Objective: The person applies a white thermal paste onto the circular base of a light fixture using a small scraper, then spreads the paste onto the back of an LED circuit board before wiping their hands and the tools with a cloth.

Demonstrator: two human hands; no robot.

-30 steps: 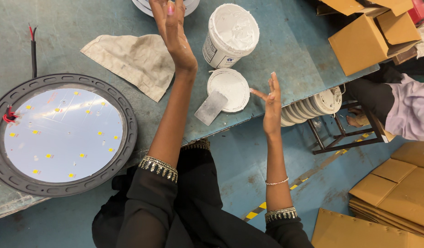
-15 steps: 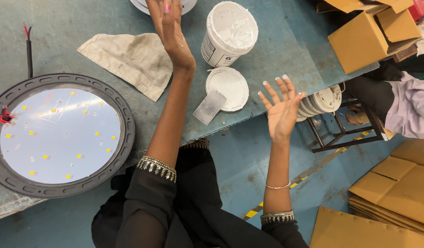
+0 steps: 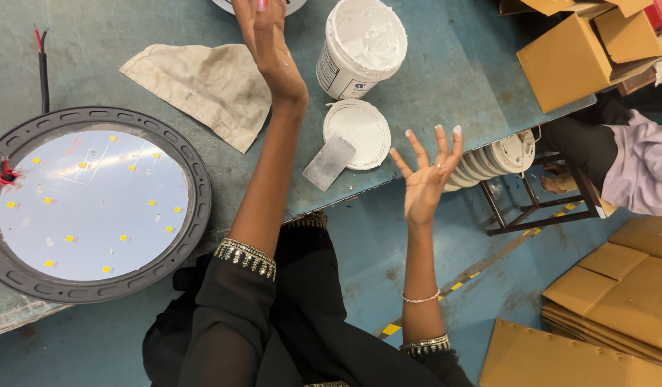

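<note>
Fingers (image 3: 437, 147) of our right hand (image 3: 424, 183) are spread apart, empty, raised just beside the white lid (image 3: 360, 129) and metal scraper (image 3: 329, 163). Our left hand (image 3: 268, 43) is open near the paste tub (image 3: 361, 44).

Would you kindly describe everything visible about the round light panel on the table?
The round light panel lies flat, face up, at the table's left near edge. A dark ribbed ring, seemingly metal or plastic, frames a white disc dotted with small yellow LED chips. Red wiring sits at its left rim. Neither hand touches it; the left forearm passes beside it.
</note>
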